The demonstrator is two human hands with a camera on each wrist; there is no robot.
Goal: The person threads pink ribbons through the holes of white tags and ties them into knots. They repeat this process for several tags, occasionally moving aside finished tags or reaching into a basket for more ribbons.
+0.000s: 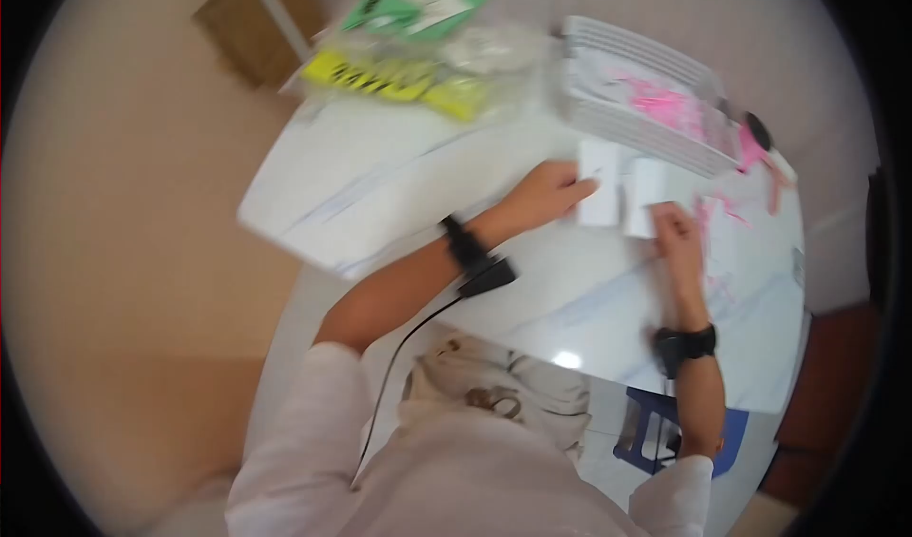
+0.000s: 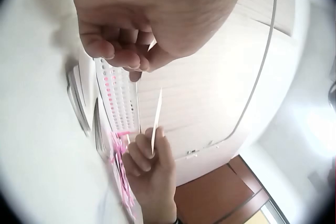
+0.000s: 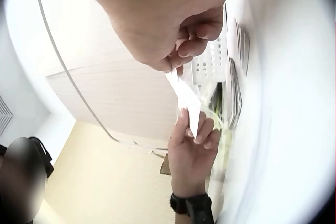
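My left hand [image 1: 551,195] pinches a thin white card between thumb and fingers; the right wrist view shows this card [image 3: 193,109] in front of the left palm. My right hand [image 1: 676,238] pinches a white card [image 2: 157,116] too, seen nearly edge-on in the left wrist view. Both hands are held over the far right part of the table, a short way apart. Beside and below them, two stacks of white cards [image 3: 234,95] lie on the tabletop. Pink strips [image 1: 730,209] are scattered right of the right hand.
Behind the hands stands a white perforated basket [image 1: 636,138] holding pink and white items. Clear bags with green [image 1: 446,14] and yellow [image 1: 366,76] labels lie at the back left. A black-headed brush-like thing [image 1: 757,130] sits right of the basket. A blue stool [image 1: 731,442] is under the marbled table [image 1: 380,176].
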